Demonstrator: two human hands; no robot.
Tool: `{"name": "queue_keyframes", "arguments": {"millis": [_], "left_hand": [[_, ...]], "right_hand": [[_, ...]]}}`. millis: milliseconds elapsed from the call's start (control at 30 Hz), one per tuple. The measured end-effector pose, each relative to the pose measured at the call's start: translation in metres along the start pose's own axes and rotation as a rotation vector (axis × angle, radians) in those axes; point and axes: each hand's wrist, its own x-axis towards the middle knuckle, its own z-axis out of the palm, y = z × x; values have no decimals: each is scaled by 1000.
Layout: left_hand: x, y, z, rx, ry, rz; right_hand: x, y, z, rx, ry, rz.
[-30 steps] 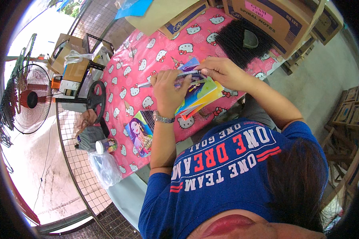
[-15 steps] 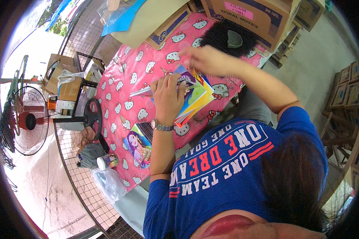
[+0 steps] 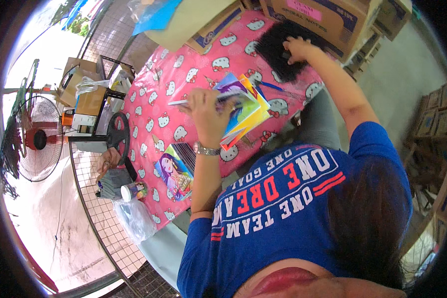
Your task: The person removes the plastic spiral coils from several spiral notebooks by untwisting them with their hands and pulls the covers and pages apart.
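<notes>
My left hand [image 3: 208,116], slightly blurred, grips a notebook [image 3: 241,107] with a colourful illustrated cover, tilted over a fanned stack of bright booklets [image 3: 260,111]. One pale edge of the notebook sticks out to the left of my fingers. My right hand [image 3: 300,48] is stretched far forward with its fingers apart and bent, touching a pile of thin black bristly strands [image 3: 278,57]. The small dark green half-round piece on that pile is mostly hidden beneath the hand. A blue pen [image 3: 272,86] lies just right of the booklets.
A pink patterned cloth [image 3: 149,126] covers the table. Cardboard boxes [image 3: 323,25] stand along its far side. Toward the left are another illustrated notebook [image 3: 174,174], black strips [image 3: 185,155], a white-lidded jar [image 3: 132,192], a plastic bag [image 3: 136,223] and a fan [image 3: 37,139].
My right hand has gone from beside the booklets forward and right onto the black pile, covering the half-round piece. The blue pen now shows. My left hand stays at the notebook, tilting it more.
</notes>
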Motion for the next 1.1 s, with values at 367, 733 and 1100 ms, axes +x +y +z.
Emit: {"name": "queue_keyframes", "arguments": {"millis": [367,733,1100], "left_hand": [[-11,23,8,194,-6,-13],[9,14,-5,4,-52,16],[16,9,-8,-110,-54,33]], "right_hand": [[-36,-48,-42,474,88,-407],[-82,-121,-92,1256,-617,-1204],[-77,-125,-81,1244,-501,-1046]]}}
